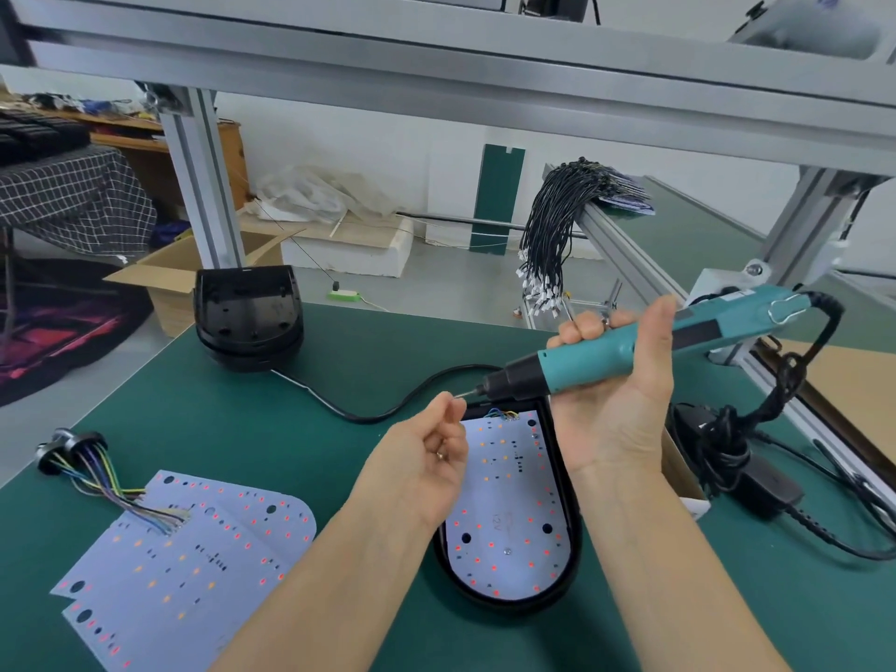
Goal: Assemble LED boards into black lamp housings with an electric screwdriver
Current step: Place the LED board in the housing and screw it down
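Observation:
My right hand (613, 375) grips a teal electric screwdriver (625, 339), held nearly level with its bit pointing left. My left hand (429, 451) has its fingertips pinched together right at the bit's tip; whatever they pinch is too small to make out. Below both hands a black lamp housing (574, 516) lies on the green mat with a white LED board (509, 516) seated inside it. One screw head shows near the board's lower middle. Spare LED boards (179, 555) with coloured wires lie at the front left. Stacked empty black housings (248, 317) stand at the back left.
A black power adapter (761, 482) and coiled cord lie at the right. A bundle of black wires with white plugs (552, 235) hangs from the aluminium frame. A black cable (388, 409) crosses the mat. A cardboard box (174, 283) sits beyond the table.

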`<state>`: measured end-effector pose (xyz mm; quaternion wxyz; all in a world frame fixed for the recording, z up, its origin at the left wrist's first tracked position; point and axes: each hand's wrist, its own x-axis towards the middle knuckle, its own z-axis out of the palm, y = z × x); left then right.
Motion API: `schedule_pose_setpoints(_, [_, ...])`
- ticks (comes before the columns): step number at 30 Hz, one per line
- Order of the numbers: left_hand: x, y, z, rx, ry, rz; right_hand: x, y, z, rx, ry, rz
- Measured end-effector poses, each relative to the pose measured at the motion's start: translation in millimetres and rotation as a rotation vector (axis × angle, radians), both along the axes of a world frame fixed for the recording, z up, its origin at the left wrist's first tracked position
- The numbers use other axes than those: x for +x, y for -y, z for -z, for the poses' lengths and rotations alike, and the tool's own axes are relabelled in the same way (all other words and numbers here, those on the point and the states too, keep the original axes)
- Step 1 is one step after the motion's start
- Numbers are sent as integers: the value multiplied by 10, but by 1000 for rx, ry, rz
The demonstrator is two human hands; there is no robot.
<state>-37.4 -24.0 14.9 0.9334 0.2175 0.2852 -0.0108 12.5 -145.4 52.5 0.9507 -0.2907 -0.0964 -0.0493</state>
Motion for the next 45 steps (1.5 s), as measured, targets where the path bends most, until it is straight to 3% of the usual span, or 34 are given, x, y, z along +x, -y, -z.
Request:
schedule_pose_setpoints(3, [81, -155, -58, -49, -19, -127, -14, 26, 9, 7, 0, -14])
schedule_pose_setpoints(6, [212, -411, -173, 60, -13, -195, -22, 92, -4, 2, 2, -11])
schedule_pose_setpoints(10, [154, -461, -158, 227, -4, 31, -43, 108, -20, -9, 12, -44])
schedule_pose_setpoints(21, [-85, -672, 95, 211, -5, 222, -168, 32, 57, -66, -13, -100])
schedule_pose_setpoints(29, [-152, -680, 151, 454, 46, 309, -203, 4, 21, -43, -22, -101])
schedule_pose_setpoints(34, [-82, -623, 124, 782, -8, 355, -184, 49, 4, -36, -23, -95])
schedule_pose_setpoints(40, [70, -564, -19, 312, -27, 300, -134, 147, 7, -29, -39, -62])
schedule_pose_setpoints(42, [114, -483, -66, 433, 83, 342, -113, 215, 6, -30, -34, -29])
schedule_pose_setpoints(45, [241, -174, -193, 898, 238, 431, -73, 389, -61, -12, 2, 28])
